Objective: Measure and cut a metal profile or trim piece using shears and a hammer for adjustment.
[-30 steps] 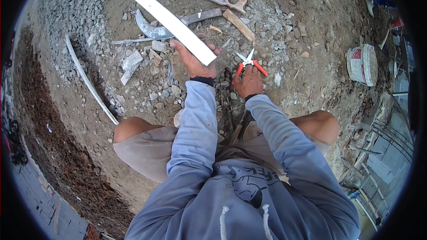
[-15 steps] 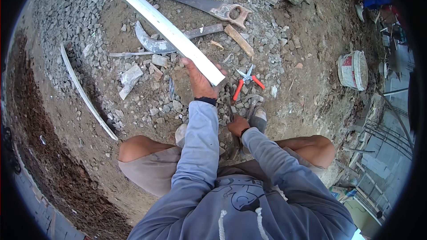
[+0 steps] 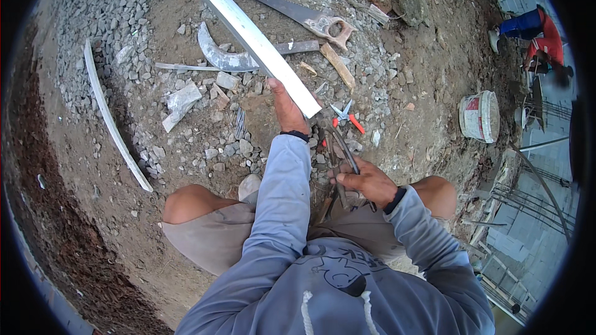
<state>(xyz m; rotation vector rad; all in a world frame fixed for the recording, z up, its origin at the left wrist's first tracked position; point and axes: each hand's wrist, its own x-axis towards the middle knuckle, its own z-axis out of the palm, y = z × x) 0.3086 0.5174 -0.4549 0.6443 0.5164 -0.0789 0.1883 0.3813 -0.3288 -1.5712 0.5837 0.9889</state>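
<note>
My left hand is closed round the near end of a long, pale metal profile, which slants up and away to the far left. My right hand grips dark long-handled pincers, their two handles spread apart. The jaws are close to the profile's near end; whether they touch it I cannot tell. Just beyond lie red-handled snips with blades apart, partly covered by the pincers. A hammer lies mostly hidden beneath my right hand.
A handsaw, a curved grey pipe piece and a wood offcut lie on the gravelly ground. A thin curved strip is at left. A white bucket stands right; another person in red bends beyond it.
My right hand has lifted the pincers from the ground between my legs, and their handles are now apart. The profile has shifted slightly right in view. The other person has come further into view.
</note>
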